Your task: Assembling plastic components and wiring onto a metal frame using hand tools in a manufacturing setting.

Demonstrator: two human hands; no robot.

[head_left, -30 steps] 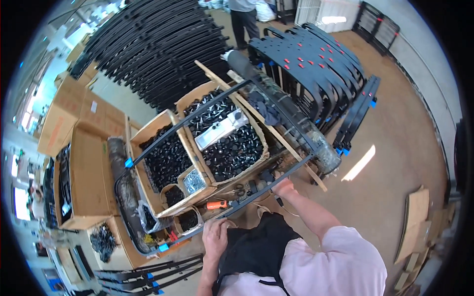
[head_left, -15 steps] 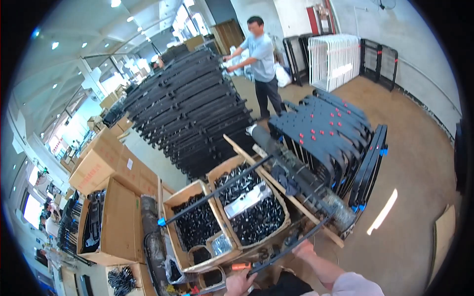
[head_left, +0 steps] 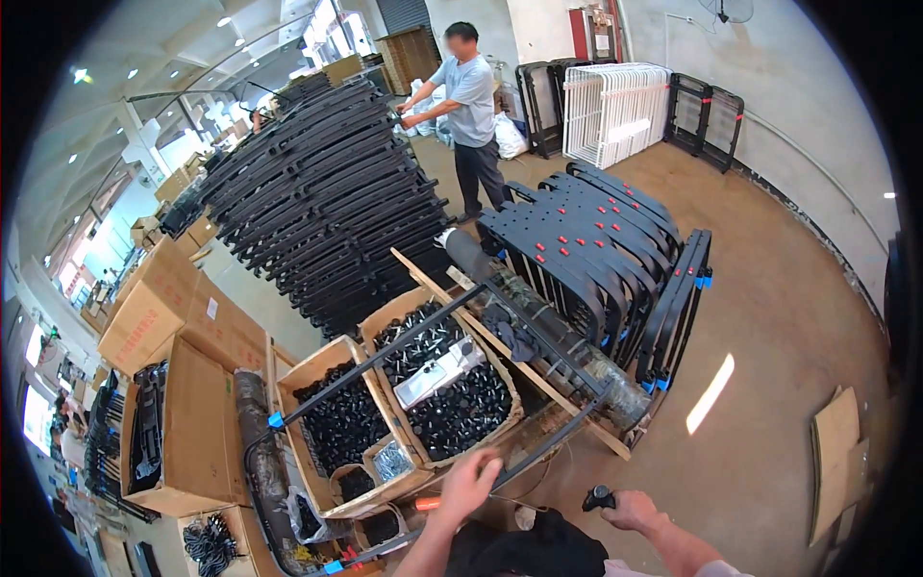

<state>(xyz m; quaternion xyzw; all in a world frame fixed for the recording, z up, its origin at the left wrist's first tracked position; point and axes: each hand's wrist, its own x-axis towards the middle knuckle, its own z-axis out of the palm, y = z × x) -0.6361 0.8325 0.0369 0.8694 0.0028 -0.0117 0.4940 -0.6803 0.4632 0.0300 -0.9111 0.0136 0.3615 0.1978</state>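
A black tubular metal frame (head_left: 554, 439) with blue pieces at its ends lies slanted across two cardboard boxes in front of me. My left hand (head_left: 469, 489) hovers at the frame's near bar, beside the near edge of the right box (head_left: 520, 408); its fingers are loosely bent and apart, and I see nothing in them. Off to the right, over the floor, my right hand (head_left: 632, 511) is closed around a small black hand tool (head_left: 598, 497) with a rounded end; its exact kind is unclear. An orange-handled item (head_left: 428, 503) sits next to my left wrist.
Both boxes hold black-headed fasteners; a silvery white piece (head_left: 439, 371) rests on the right ones. Beyond stand a tall stack of black frames (head_left: 317, 192), a person (head_left: 471, 101) handling it, and grey panels (head_left: 577, 226) with red bits. Large cartons (head_left: 183, 303) stand left.
My left hand has left the frame's bar and risen toward the right box. My right hand has moved right, away from the bar, with the black tool. The view has shifted right.
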